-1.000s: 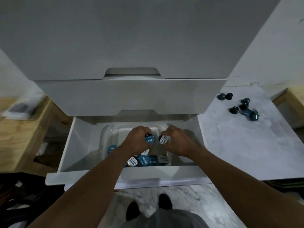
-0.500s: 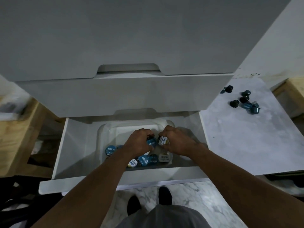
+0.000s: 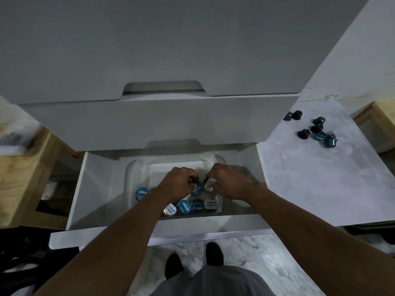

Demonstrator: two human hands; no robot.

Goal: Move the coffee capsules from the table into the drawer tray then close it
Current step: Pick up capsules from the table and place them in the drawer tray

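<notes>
Above the clear drawer tray (image 3: 136,165), left hand (image 3: 178,183) pinching blue-lidded capsule (image 3: 197,188), right hand (image 3: 229,181) pinching white-lidded capsule (image 3: 208,184)

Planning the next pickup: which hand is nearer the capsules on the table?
Right. The table capsules lie up and right of the right hand; the left hand sits beside it, farther left.

Arms outstretched, left hand (image 3: 179,184) pinches blue capsule (image 3: 197,188), right hand (image 3: 230,183) pinches white capsule (image 3: 208,184).

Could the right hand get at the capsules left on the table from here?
Probably yes: the right hand pinches a white-lidded capsule over the tray, but the table capsules lie on its side with nothing between.
</notes>
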